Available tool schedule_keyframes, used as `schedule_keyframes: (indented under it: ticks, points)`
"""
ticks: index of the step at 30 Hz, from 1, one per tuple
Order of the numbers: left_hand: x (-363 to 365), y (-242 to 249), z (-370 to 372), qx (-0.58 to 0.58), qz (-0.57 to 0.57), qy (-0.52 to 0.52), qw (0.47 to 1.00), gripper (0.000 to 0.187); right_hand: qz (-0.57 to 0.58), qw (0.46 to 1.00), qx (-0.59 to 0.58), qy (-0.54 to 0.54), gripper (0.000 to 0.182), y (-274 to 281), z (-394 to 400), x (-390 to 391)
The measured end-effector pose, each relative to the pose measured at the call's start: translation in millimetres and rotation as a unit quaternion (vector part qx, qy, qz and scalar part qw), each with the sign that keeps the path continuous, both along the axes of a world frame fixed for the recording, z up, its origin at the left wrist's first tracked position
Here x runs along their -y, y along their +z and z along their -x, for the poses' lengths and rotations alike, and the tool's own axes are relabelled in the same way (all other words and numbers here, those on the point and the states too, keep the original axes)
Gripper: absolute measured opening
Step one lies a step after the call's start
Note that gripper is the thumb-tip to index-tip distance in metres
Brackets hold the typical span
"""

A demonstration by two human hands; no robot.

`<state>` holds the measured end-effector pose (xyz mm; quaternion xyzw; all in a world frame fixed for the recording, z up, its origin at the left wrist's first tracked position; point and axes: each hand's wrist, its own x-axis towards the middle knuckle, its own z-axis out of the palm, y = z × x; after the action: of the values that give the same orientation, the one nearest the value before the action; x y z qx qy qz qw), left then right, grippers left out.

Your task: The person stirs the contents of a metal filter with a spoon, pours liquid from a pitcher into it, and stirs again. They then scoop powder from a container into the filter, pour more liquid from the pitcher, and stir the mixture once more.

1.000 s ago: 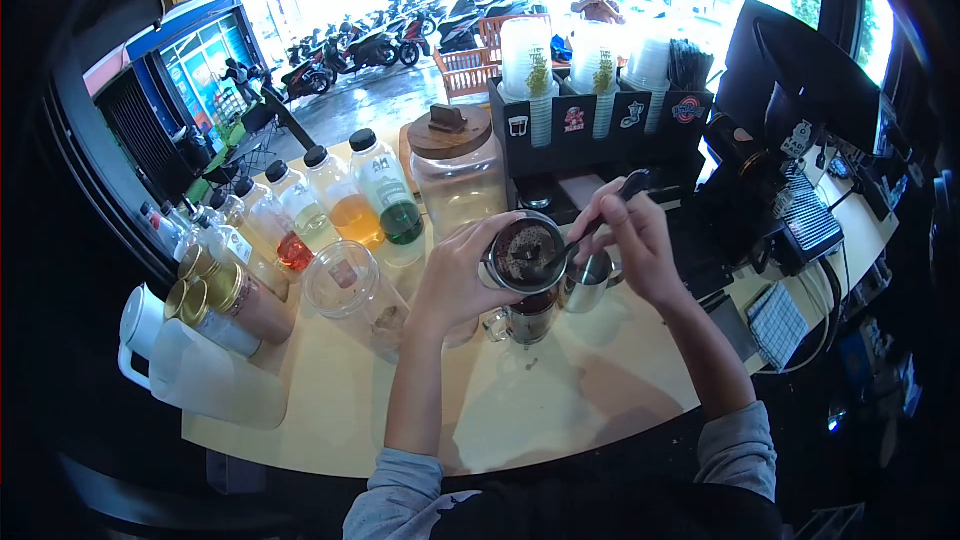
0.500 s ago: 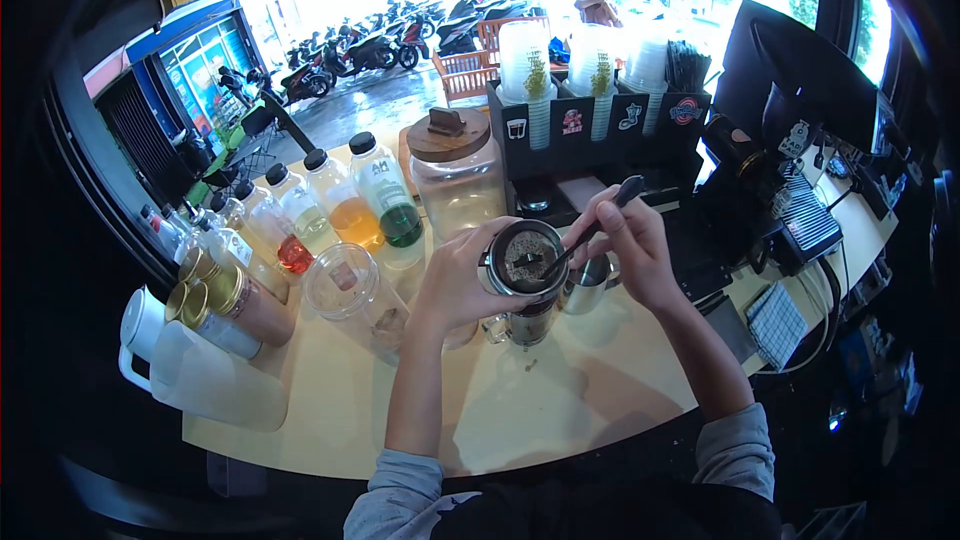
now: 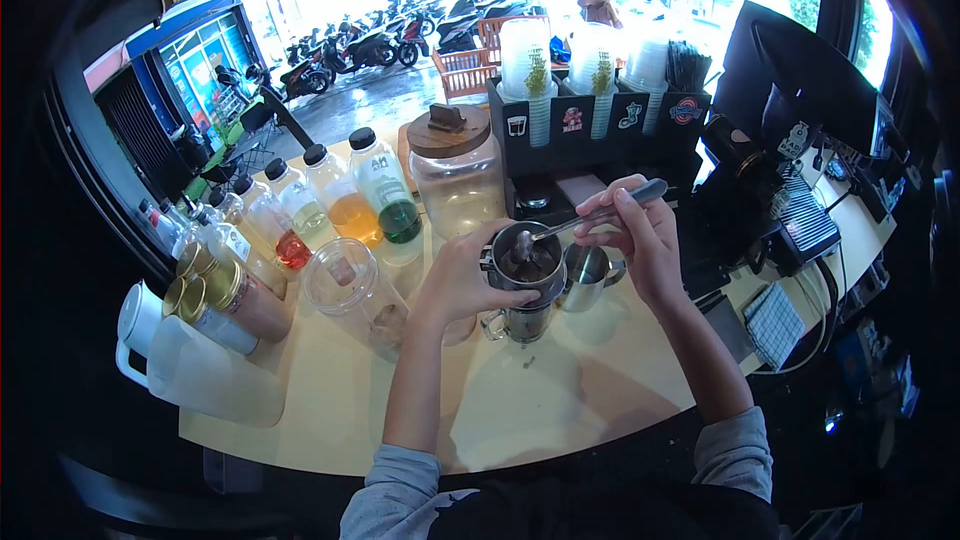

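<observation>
My left hand (image 3: 462,278) is wrapped round a metal cup (image 3: 547,290) with dark stuff inside, tilted so that its mouth faces me. Between the thumb and fingers of my right hand (image 3: 640,240) is a long-handled metal spoon (image 3: 600,217), its bowl inside the cup's mouth. Directly beneath the cup stands a glass mug (image 3: 528,325) with a clear handle, partly covered by it. A steel pitcher (image 3: 588,278) is just right of the cup. What the dark stuff is, I cannot make out.
Left of my hands lies a clear plastic jar (image 3: 350,290). Bottles of coloured liquid (image 3: 356,220), gold-lidded jars (image 3: 225,285) and a white jug (image 3: 215,380) line the left side. Behind are a wooden-lidded glass jar (image 3: 455,180) and a black cup rack (image 3: 600,155); a checked cloth (image 3: 777,325) lies right.
The spoon has swung from steep to a flatter slant, its handle now pointing right. My right hand has turned and risen slightly. The cup's inside shows differently, with its dark contents shifted.
</observation>
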<state>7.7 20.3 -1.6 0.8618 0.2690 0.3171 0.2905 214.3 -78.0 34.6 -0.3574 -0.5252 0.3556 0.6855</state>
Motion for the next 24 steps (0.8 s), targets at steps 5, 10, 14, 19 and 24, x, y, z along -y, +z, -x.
schedule_keyframes:
  ticks: [5, 10, 14, 19, 24]
  points:
    - [-0.6, -1.0, -0.6, 0.014, 0.026, -0.017, 0.999, 0.077, -0.035, 0.999, 0.037, 0.015, 0.020, -7.0, 3.7, -0.1]
    - [0.3, 0.7, 2.0, 0.028, 0.053, -0.035, 0.998, 0.074, -0.037, 0.995, 0.079, 0.038, 0.019, -9.2, 10.7, 2.0]
    - [2.1, 3.7, 5.2, 0.011, 0.039, -0.046, 0.998, 0.080, -0.019, 0.993, 0.102, 0.056, 0.016, -9.8, 15.2, 2.9]
    - [4.2, 8.1, 6.9, -0.009, 0.063, -0.050, 0.997, 0.081, -0.019, 0.991, 0.116, 0.064, 0.013, -5.5, 20.7, 4.7]
    - [2.5, 6.0, 7.9, -0.018, 0.087, -0.063, 0.994, 0.080, -0.026, 0.987, 0.148, 0.064, 0.012, -7.7, 19.0, 3.9]
